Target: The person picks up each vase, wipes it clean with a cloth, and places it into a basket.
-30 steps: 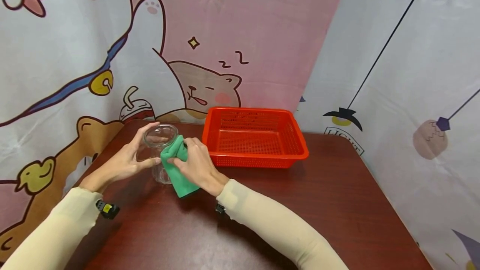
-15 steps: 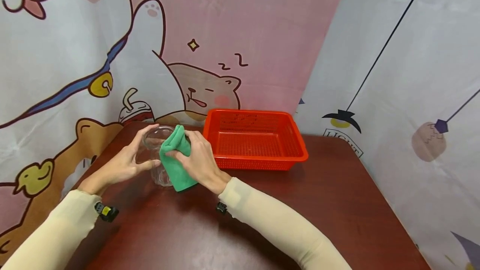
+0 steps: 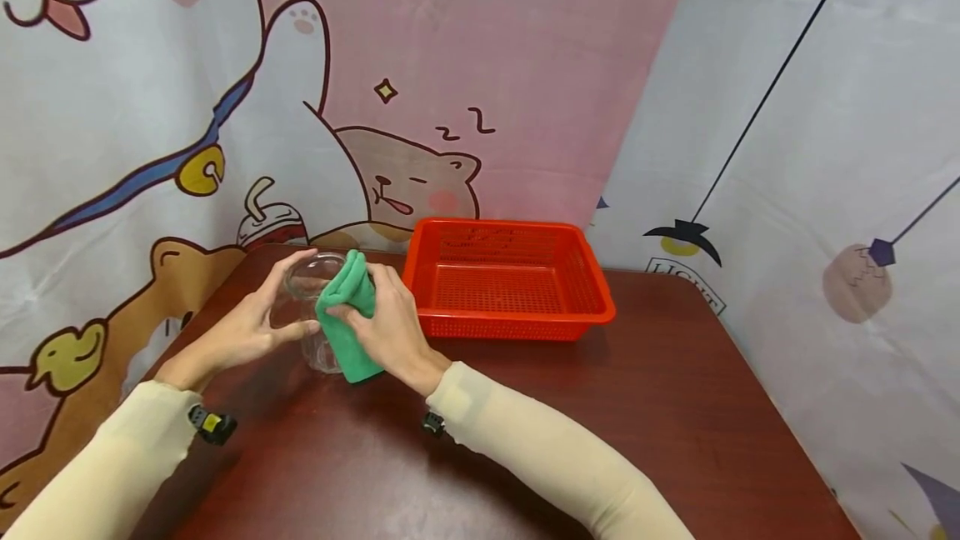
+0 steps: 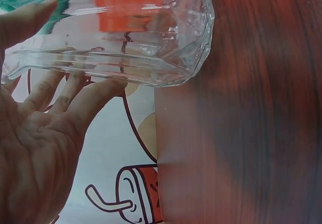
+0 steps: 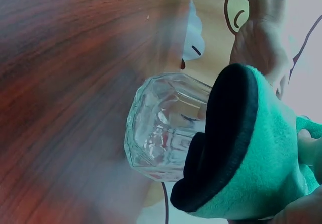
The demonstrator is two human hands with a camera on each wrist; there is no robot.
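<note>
My left hand [image 3: 243, 330] holds a clear glass jar [image 3: 318, 353] from the left, thumb on its near side and fingers round the far side. Faceted walls and a thick base show on the jar [image 4: 151, 58] in the left wrist view. A folded green cloth [image 3: 349, 348] is pinched in my right hand [image 3: 393, 323] against the jar's right side, its top fold standing up at the rim. Dark edging runs along the cloth [image 5: 271, 153] in the right wrist view, where it covers part of the jar [image 5: 161, 128].
Just right of the hands, a red perforated plastic basket [image 3: 510, 325] stands toward the back of the dark wooden table [image 3: 637, 407]. A cartoon-printed curtain [image 3: 555, 65] hangs behind and along both sides.
My right hand has shifted the cloth slightly up and left, so its top fold now stands higher beside the rim. The left hand stays round the jar, nearly still.
</note>
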